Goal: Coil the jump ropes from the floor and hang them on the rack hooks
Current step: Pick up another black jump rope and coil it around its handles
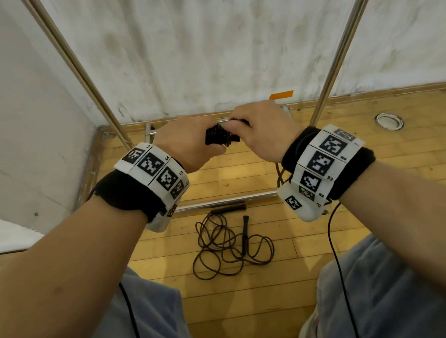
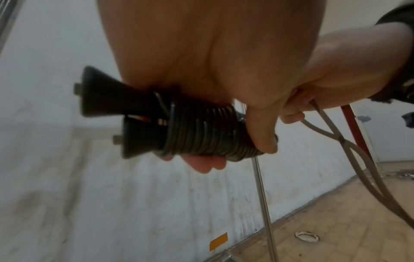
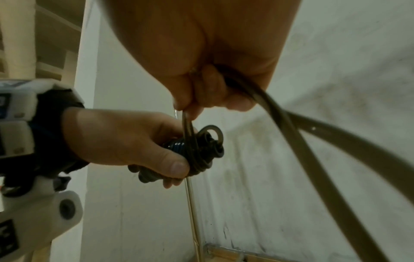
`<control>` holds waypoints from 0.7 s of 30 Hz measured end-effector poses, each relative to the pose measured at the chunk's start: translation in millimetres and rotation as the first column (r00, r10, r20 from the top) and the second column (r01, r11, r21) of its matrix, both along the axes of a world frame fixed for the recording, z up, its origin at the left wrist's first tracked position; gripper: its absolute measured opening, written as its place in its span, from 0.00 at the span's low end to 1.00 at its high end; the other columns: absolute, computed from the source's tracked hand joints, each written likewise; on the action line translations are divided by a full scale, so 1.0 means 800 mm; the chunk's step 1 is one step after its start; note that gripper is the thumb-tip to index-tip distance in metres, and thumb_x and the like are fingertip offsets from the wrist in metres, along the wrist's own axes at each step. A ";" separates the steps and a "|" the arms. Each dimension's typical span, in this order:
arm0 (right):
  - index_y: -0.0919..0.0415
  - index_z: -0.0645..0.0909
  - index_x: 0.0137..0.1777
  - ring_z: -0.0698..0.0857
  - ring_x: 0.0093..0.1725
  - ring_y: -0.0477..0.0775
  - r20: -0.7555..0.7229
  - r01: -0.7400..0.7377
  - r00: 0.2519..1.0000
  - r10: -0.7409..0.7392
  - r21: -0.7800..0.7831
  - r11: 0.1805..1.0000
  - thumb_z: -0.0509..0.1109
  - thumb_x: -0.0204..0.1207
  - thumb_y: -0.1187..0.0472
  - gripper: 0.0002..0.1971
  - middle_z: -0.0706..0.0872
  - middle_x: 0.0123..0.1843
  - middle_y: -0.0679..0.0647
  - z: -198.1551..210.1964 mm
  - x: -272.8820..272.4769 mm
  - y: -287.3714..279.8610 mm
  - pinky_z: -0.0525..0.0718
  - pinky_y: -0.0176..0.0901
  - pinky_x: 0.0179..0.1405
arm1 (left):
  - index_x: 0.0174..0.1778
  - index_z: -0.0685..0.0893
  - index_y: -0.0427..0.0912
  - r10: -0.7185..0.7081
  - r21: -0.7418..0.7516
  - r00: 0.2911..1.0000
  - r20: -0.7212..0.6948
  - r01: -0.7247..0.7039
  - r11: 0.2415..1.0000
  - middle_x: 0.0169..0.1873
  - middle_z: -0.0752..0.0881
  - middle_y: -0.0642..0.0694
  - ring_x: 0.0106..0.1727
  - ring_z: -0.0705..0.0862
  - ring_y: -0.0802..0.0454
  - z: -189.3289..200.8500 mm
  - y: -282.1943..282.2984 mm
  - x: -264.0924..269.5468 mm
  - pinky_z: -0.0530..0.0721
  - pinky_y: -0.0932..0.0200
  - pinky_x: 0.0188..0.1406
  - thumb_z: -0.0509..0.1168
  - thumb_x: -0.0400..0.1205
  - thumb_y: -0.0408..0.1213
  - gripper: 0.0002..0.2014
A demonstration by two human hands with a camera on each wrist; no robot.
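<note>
"R3", "R4" on right wristband [image 1: 325, 164]

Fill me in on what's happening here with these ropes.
A person is winding a jump rope around its two black handles. The left hand grips the wrapped bundle, while the right hand pinches the loose cord, which hangs down in a loop. A second jump rope lies tangled on the wooden floor below, between the metal rack poles. No hooks are in view.

Black-handled jump rope [image 2: 197, 134], cord wound tightly round both handles; second rope [image 1: 229, 247] seemingly loose, tangled on floor
</note>
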State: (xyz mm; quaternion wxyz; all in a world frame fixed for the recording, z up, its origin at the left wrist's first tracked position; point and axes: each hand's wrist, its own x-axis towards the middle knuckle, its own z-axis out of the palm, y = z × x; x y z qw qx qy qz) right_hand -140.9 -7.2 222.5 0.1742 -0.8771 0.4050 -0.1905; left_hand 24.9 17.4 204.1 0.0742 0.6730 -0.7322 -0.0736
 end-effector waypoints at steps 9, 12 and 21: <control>0.63 0.82 0.36 0.71 0.25 0.42 0.234 0.043 0.969 -0.084 0.176 0.983 0.64 0.81 0.55 0.16 0.73 0.25 0.46 0.009 -0.003 -0.014 0.67 0.27 0.24 | 0.46 0.82 0.62 -0.005 -0.149 0.993 -0.115 -0.013 0.989 0.27 0.79 0.62 0.29 0.76 0.68 0.004 0.009 -0.012 0.69 0.65 0.24 0.56 0.66 0.75 0.25; 0.60 0.83 0.34 0.71 0.22 0.39 0.305 0.043 0.945 -0.119 0.244 0.969 0.66 0.80 0.54 0.15 0.72 0.23 0.45 0.009 -0.006 -0.017 0.66 0.25 0.24 | 0.46 0.84 0.60 -0.003 -0.178 0.990 -0.142 -0.022 0.984 0.25 0.80 0.61 0.28 0.77 0.67 0.007 0.012 -0.015 0.68 0.64 0.23 0.58 0.69 0.71 0.23; 0.62 0.82 0.44 0.84 0.31 0.47 0.703 -0.394 0.631 -0.330 0.656 0.644 0.62 0.82 0.62 0.09 0.85 0.33 0.50 0.005 -0.010 -0.026 0.81 0.35 0.27 | 0.38 0.87 0.49 -0.024 -0.112 0.764 -0.645 -0.064 0.992 0.26 0.85 0.47 0.28 0.83 0.48 0.023 0.028 -0.029 0.83 0.45 0.30 0.71 0.69 0.57 0.14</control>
